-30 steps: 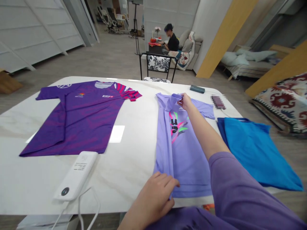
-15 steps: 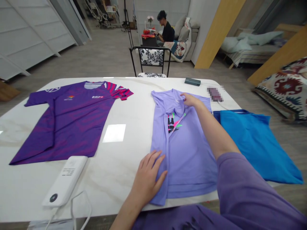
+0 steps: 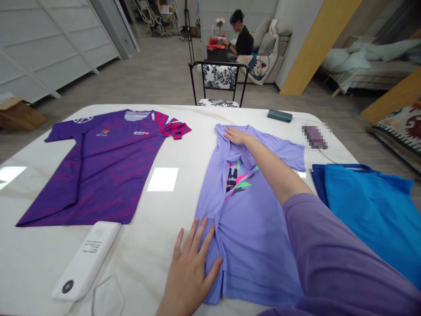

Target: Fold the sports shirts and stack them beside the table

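A lavender T-shirt (image 3: 259,237) with a pink, green and black print lies in front of me, its left side folded inward in a long strip. My left hand (image 3: 194,267) rests with spread fingers on the lower part of that strip, partly over the white table (image 3: 158,254). Near the collar, my right hand (image 3: 236,135) lies flat on the upper left of the shirt, fingers stretched out. To the left, a purple T-shirt (image 3: 108,175) with red striped sleeve is spread out, one side folded in. A blue folded garment (image 3: 371,206) lies at the right.
A white device (image 3: 87,261) with a cable lies at the front left. At the far right are a dark green case (image 3: 279,116) and a pixelated phone-like object (image 3: 315,137) with a cable. Beyond the table stand a chair (image 3: 219,77) and a seated person (image 3: 243,39).
My right hand has moved left across the collar and flattened onto the folded side. The right sleeve lies further out. My left hand has spread its fingers, and the view has shifted left.
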`<state>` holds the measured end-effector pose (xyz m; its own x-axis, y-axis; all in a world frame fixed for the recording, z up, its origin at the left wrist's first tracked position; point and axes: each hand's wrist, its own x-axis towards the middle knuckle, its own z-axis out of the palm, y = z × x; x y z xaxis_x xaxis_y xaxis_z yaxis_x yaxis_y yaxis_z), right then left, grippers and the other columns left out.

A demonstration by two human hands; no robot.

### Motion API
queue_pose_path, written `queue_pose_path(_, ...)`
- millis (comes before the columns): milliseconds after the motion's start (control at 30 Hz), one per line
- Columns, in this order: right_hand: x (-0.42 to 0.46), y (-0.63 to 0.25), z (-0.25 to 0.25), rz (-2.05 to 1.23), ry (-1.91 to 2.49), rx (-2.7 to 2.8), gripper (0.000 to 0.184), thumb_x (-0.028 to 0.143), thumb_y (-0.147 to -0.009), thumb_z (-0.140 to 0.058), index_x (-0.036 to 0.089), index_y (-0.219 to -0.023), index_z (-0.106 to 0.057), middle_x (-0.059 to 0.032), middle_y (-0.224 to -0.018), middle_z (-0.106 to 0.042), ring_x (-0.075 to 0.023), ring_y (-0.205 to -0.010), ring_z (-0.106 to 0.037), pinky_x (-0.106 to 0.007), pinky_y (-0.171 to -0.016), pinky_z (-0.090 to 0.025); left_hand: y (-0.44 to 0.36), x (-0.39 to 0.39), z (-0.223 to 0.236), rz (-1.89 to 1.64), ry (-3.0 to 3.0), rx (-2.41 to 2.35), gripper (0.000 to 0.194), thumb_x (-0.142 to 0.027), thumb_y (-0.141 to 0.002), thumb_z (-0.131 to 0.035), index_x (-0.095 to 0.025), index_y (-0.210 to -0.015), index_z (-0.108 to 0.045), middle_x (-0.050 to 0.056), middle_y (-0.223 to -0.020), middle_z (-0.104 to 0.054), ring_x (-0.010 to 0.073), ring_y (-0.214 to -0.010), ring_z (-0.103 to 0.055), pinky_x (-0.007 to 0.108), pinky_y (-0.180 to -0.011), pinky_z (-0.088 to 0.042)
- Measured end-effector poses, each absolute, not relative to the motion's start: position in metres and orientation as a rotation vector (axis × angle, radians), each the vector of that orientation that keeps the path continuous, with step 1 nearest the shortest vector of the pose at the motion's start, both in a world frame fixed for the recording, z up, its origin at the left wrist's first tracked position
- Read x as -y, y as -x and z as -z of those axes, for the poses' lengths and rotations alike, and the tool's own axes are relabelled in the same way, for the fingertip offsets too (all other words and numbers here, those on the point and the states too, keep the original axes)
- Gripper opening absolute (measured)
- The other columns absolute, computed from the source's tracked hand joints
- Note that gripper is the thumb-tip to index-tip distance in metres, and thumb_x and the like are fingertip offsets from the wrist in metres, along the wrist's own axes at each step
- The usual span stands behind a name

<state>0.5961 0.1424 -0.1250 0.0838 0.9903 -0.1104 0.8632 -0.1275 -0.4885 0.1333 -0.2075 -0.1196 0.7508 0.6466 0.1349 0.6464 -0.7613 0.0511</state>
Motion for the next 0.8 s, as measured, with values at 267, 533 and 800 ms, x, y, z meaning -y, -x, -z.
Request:
queue_pose_path(267,-0.188,-0.571,0.126,-0.21,2.049,1.687,0.056,0.059,-0.114,-0.053,0.017,-0.147,-0.07,-0.023,-0.164,-0.06,-0.0416,-0.158,-0.047,-0.064,-0.137,-0.031,-0.113,0.188,0.112,-0.316,-2.83,-0.931,0.073,-0.048,-0.1,-0.074,-0.034,-0.17,-0.057,0.005,-0.172,-0.061,0.0367,-0.156,-0.058,0.058,-0.128,-0.044)
queue_pose_path(533,-0.235,-0.548,0.118,-0.24,2.104,1.774,0.02,0.041,-0.1,-0.078,0.021,-0.101,-0.077,-0.0145,-0.126,-0.077,-0.0396,-0.13,-0.065,-0.067,-0.131,-0.036,-0.095,0.224,0.149,-0.403,-2.57,-0.889,0.051,-0.051,-0.081,-0.091,-0.031,-0.124,-0.074,0.006,-0.116,-0.081,0.0335,-0.104,-0.076,0.054,-0.095,-0.06)
queue_pose_path(800,-0.24,-0.58,0.12,-0.335,2.041,1.351,0.017,0.029,-0.113,-0.059,0.017,-0.12,-0.069,-0.0165,-0.124,-0.078,-0.0308,-0.118,-0.069,-0.044,-0.116,-0.052,-0.097,0.227,0.128,-0.476,-2.677,-0.816,0.02,-0.011,-0.092,-0.069,-0.028,-0.101,-0.068,0.002,-0.086,-0.074,0.0258,-0.078,-0.074,0.045,-0.069,-0.062)
